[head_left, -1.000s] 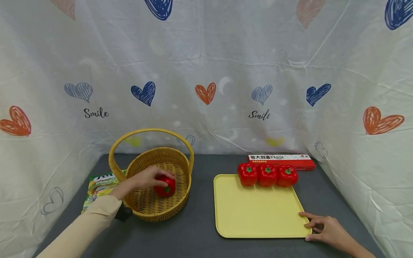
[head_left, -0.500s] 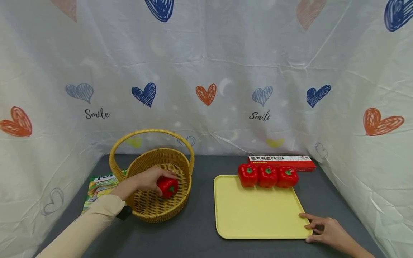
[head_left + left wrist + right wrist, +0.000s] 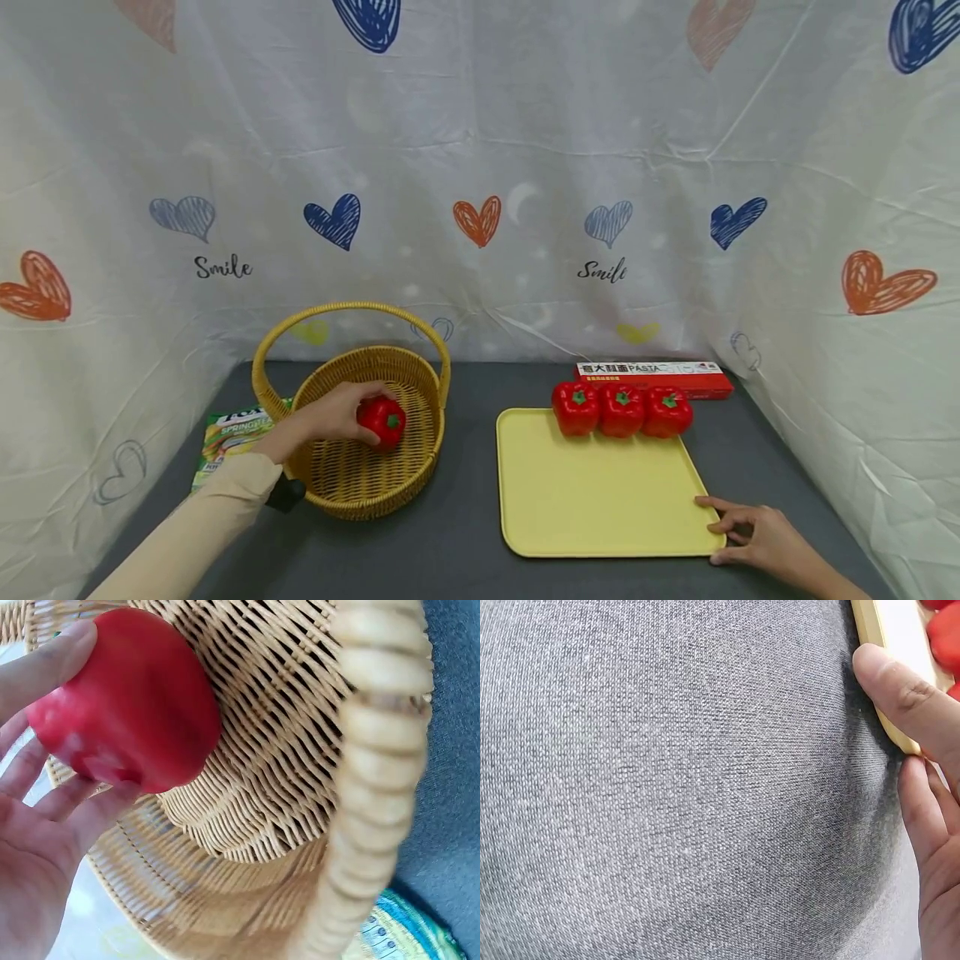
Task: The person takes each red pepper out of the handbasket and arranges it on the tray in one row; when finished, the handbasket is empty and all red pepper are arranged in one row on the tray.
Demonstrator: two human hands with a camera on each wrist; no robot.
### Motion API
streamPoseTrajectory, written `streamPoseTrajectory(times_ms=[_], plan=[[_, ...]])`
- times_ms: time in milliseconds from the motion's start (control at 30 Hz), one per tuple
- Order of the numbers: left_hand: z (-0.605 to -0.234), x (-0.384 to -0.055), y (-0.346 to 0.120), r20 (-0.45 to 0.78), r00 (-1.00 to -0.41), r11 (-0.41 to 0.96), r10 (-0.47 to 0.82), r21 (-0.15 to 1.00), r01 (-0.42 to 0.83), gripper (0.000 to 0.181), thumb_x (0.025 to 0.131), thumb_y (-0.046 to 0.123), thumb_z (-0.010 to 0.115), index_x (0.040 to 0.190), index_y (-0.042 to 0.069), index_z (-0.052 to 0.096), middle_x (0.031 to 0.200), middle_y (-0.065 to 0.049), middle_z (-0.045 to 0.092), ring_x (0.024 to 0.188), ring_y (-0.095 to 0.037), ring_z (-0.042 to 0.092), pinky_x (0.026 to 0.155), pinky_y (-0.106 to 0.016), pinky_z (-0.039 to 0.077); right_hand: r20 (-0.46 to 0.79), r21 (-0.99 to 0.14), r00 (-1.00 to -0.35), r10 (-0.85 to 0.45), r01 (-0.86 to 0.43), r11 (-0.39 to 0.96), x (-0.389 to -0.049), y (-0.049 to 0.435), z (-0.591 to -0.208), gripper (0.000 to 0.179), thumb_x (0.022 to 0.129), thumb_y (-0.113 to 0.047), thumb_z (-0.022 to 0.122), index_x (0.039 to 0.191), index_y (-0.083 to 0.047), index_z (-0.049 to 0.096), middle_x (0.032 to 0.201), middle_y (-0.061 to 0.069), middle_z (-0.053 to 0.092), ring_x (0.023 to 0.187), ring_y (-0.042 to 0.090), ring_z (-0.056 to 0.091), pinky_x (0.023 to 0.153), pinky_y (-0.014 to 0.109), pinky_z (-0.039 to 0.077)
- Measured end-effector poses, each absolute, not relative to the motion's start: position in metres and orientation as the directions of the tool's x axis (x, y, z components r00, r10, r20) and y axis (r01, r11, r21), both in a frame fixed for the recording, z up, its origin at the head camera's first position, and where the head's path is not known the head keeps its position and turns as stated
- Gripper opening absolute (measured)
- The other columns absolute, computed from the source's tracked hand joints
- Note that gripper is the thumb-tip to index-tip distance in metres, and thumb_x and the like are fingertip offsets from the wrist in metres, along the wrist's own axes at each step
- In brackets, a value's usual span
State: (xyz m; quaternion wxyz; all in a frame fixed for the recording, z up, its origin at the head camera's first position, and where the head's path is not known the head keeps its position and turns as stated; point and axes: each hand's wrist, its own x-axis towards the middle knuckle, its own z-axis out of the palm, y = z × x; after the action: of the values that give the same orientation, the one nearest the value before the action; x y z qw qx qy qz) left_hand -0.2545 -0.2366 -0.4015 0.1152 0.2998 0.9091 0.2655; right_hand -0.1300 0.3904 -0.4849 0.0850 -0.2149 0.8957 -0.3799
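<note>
My left hand (image 3: 341,414) reaches into the round wicker basket (image 3: 352,479) and grips a red bell pepper (image 3: 385,422), thumb on one side and fingers on the other. In the left wrist view the pepper (image 3: 142,705) covers part of the weave; whether it touches the basket floor I cannot tell. At the near right corner of a yellow tray (image 3: 600,500), my right hand (image 3: 765,537) pinches the rim between thumb and fingers. Three more red bell peppers (image 3: 622,410) stand side by side along the tray's far edge.
A red and white pasta box (image 3: 652,382) lies behind the row of peppers. Left of the basket is a green and yellow packet (image 3: 232,437), partly hidden by my arm. The basket's tall handle (image 3: 352,306) arches above it. A printed curtain (image 3: 480,100) encloses the dark table (image 3: 450,542).
Inside the basket, my left hand has shifted the pepper slightly and turned it, so its green stem now faces more upward. My right hand has stayed at the tray corner.
</note>
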Motion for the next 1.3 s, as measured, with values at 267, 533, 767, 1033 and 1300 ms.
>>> streamPoseTrajectory(times_ms=[267, 533, 767, 1033, 1300], plan=[[-0.407, -0.252, -0.249, -0.033, -0.864, 0.629, 0.502, 0.700, 0.338, 0.062, 0.074, 0.016, 0.084, 0.127, -0.001, 0.056, 0.128, -0.023, 0.056, 0.111, -0.042, 0.056, 0.081, -0.042, 0.055, 0.002, -0.719, -0.894, -0.447, -0.312, 0.621, -0.130, 0.390, -0.484, 0.020, 0.074, -0.025, 0.081, 0.089, -0.013, 0.074, 0.121, -0.025, 0.055, 0.089, -0.005, 0.064, 0.069, 0.013, 0.052], [-0.407, -0.249, -0.248, -0.034, -0.899, 0.506, 0.437, 0.835, 0.215, 0.066, 0.078, 0.019, 0.081, 0.135, 0.002, 0.052, 0.127, -0.021, 0.057, 0.114, -0.039, 0.055, 0.084, -0.041, 0.054, -0.010, -0.708, -0.897, -0.441, -0.305, 0.637, -0.130, 0.390, -0.484, 0.022, 0.073, -0.028, 0.082, 0.089, -0.015, 0.074, 0.121, -0.027, 0.054, 0.090, -0.007, 0.062, 0.069, 0.013, 0.052], [-0.409, -0.243, -0.247, -0.022, -0.932, 0.318, 0.362, 0.943, 0.101, 0.069, 0.081, 0.018, 0.078, 0.140, 0.001, 0.047, 0.132, -0.021, 0.055, 0.118, -0.032, 0.055, 0.085, -0.036, 0.054, -0.018, -0.691, -0.903, -0.430, -0.299, 0.658, -0.131, 0.388, -0.482, 0.023, 0.072, -0.030, 0.082, 0.088, -0.016, 0.074, 0.120, -0.027, 0.054, 0.092, -0.008, 0.061, 0.069, 0.013, 0.052], [-0.407, -0.234, -0.242, 0.017, -0.942, 0.149, 0.335, 0.986, 0.071, 0.068, 0.083, 0.009, 0.075, 0.143, 0.002, 0.044, 0.133, -0.017, 0.055, 0.107, -0.015, 0.063, 0.083, -0.036, 0.055, -0.020, -0.693, -0.902, -0.430, -0.298, 0.656, -0.131, 0.389, -0.483, 0.022, 0.073, -0.028, 0.082, 0.088, -0.014, 0.074, 0.120, -0.027, 0.054, 0.089, -0.007, 0.062, 0.068, 0.013, 0.052], [-0.396, -0.213, -0.224, 0.147, -0.906, -0.066, 0.397, 0.989, 0.131, 0.062, 0.085, -0.002, 0.068, 0.142, -0.004, 0.042, 0.129, 0.003, 0.059, 0.113, -0.016, 0.060, 0.086, -0.034, 0.054, 0.011, -0.709, -0.895, -0.446, -0.321, 0.628, -0.130, 0.390, -0.484, 0.020, 0.072, -0.021, 0.083, 0.088, -0.011, 0.074, 0.121, -0.022, 0.058, 0.089, -0.005, 0.063, 0.067, 0.013, 0.052]])
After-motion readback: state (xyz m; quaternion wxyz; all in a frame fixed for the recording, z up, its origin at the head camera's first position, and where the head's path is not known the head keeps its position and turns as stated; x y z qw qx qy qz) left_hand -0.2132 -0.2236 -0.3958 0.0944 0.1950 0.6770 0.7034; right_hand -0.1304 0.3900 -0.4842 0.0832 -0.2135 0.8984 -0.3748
